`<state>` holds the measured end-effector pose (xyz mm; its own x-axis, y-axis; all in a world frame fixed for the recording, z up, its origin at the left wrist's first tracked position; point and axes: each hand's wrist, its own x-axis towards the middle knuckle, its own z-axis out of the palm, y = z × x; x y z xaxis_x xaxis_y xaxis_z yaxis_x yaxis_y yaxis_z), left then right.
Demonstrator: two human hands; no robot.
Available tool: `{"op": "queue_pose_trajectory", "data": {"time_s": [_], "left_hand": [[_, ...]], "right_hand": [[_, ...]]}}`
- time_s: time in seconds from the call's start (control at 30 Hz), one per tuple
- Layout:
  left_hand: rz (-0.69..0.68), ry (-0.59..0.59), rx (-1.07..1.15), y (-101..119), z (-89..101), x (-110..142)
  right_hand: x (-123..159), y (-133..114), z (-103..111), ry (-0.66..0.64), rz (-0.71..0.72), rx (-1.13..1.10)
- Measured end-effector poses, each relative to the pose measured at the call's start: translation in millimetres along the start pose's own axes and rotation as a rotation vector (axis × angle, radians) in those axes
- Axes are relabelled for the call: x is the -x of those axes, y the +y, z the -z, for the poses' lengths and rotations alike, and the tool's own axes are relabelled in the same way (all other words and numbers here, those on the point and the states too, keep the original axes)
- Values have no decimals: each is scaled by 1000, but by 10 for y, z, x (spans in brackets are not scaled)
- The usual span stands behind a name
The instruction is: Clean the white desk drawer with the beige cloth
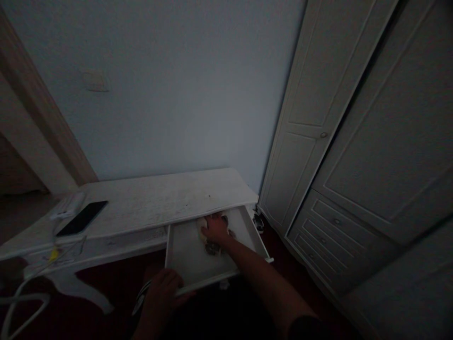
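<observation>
A white drawer [191,267] is pulled out from under the white table [159,193]. My left hand [165,285] wraps its fingers over the drawer's front left corner. Inside the drawer, toward the back, my right hand [216,229] reaches down onto a small heap of mixed items [212,249], some pale and some dark or patterned. Its fingers are bent over the heap, and the dim light hides what lies under them.
On the table's left lie a dark phone [83,218] and a white box-like object [67,205]. A white cable [26,283] hangs at the left edge. A white wardrobe [318,156] stands at the right, with a dark shoe-like object [259,222] beside it.
</observation>
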<state>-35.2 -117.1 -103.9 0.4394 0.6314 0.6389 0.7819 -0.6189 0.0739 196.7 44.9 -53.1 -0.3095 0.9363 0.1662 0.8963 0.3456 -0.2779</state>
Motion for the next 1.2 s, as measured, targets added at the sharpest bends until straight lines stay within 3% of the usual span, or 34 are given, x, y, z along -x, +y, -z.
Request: {"op": "queue_pose_trajectory", "data": {"time_s": [0.13,0.23,0.3,0.37,0.6,0.7,0.8,1.07,1.2], "left_hand": [[34,37,-14,40,-5,6],[-16,86,-29,32,-18,22],[-3,80,-29,31,-22,32],[28,44,-12,42,-21,38],[19,21,26,35,14,11],[-14,25,10,14,33,-5],[-17,29,-7,7,36,-7],[52,26,37,61,4,17],[96,17,48,62,-3,29]], "right_hand": [[44,-575,-254,-79,247,-50],[96,-773,-359,-98,451,-37],[101,-714,-334,-126,528,-18],[78,-529,-246,-166,502,-7],[-45,277,54,-26,88,33],[-37,391,80,17,-64,42],[25,350,77,22,-118,46],[451,133,25,-143,190,41],[412,-65,-76,-186,387,0]]}}
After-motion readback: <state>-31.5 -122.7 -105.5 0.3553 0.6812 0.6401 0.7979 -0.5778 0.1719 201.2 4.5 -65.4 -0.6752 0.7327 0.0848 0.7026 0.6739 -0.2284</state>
